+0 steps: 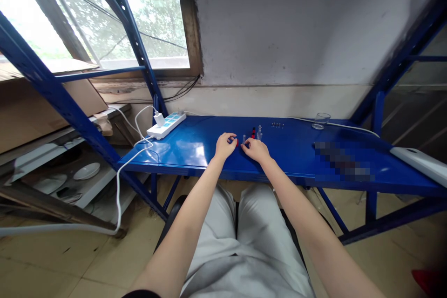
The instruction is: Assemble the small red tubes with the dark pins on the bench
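My left hand [225,145] is closed over the blue table, its fingers pinching a small red piece [237,142]. Close by on the right, my right hand [257,150] has its fingertips together at the lower end of a small clear tube [243,139], which stands upright. Just behind the right hand are a dark red small part [253,132] and a clear plastic piece [259,130], both partly hidden by that hand. Farther back lie several tiny shiny pieces [277,125] in short rows. The small parts are too far away to name exactly.
A white power strip [166,125] with a plugged-in cable sits at the table's left end. An empty glass [321,121] stands at the back right. Right of my hands lies a blurred dark object [342,160]. Blue posts [131,23] frame the blue table [293,160].
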